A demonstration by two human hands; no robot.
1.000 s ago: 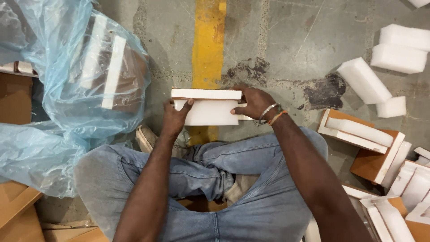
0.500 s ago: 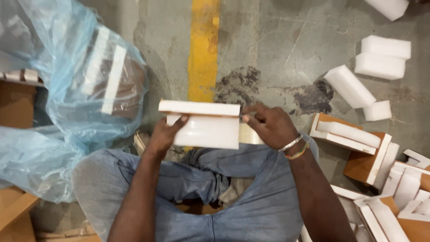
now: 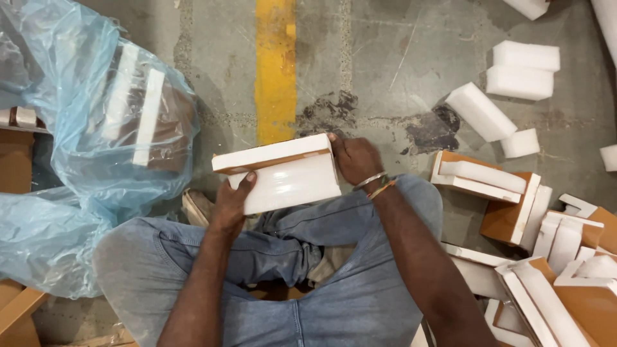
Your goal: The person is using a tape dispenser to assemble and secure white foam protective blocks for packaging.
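I sit on a concrete floor with my legs in blue jeans folded under me. Both hands hold a white moulded block [image 3: 283, 175] with a flat white-and-brown top board, raised above my knees and tilted down to the left. My left hand [image 3: 232, 200] grips its left end from below. My right hand [image 3: 355, 159], with bangles at the wrist, grips its right end.
A large blue plastic bag [image 3: 83, 148] holding white pieces lies to the left. White foam blocks [image 3: 522, 71] are scattered at the upper right. Brown-and-white moulded pieces [image 3: 514, 205] pile up at the right. A yellow floor stripe [image 3: 275, 64] runs ahead. Cardboard [image 3: 16, 160] sits at the far left.
The white block has come closer to me and tilted, its left end lower now. My right hand shifted from the block's top edge to its right end.
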